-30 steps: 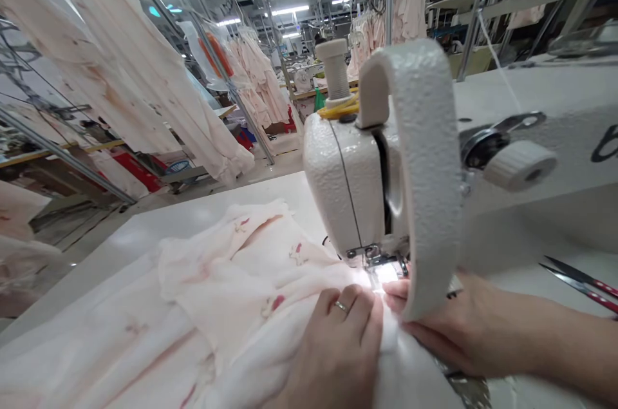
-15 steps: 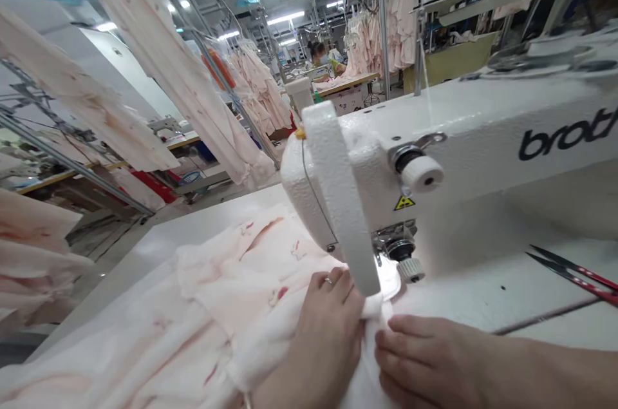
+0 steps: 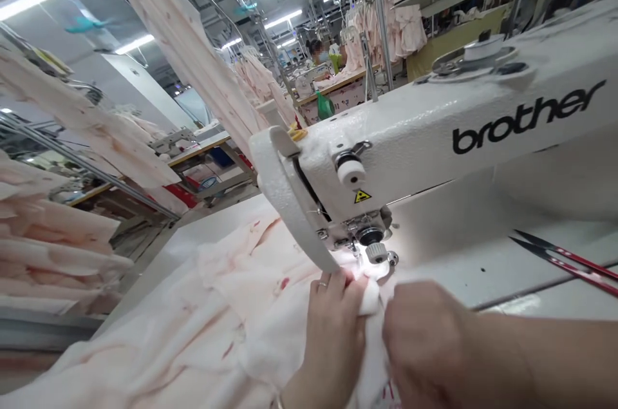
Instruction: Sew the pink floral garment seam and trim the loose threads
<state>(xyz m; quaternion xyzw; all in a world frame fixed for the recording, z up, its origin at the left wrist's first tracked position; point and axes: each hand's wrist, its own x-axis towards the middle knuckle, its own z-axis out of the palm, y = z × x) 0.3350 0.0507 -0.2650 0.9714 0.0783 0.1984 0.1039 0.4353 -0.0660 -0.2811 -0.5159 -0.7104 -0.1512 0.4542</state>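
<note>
Pale pink fabric (image 3: 255,306) with small red printed motifs spreads across the bed of a white sewing machine (image 3: 415,132). My left hand (image 3: 333,325), a ring on one finger, has its fingers bent and closed on a fold of this fabric, just in front of the lit needle area. To its right, my right hand (image 3: 429,338) is curled and smeared by motion, closed at the fabric's edge; its fingertips are hidden. The machine's curved white lever guard (image 3: 294,203) comes down close to my left fingertips.
Thread snips (image 3: 564,261) with red handles lie on the table to the right. Pale pink garments (image 3: 53,235) hang from rails at the left and further back. Beyond the machine, a person (image 3: 318,55) sits among other sewing stations.
My right hand has curled from stretched fingers into a closed shape. My left hand stays on the fabric near the needle. The view has shifted, showing more of the machine arm.
</note>
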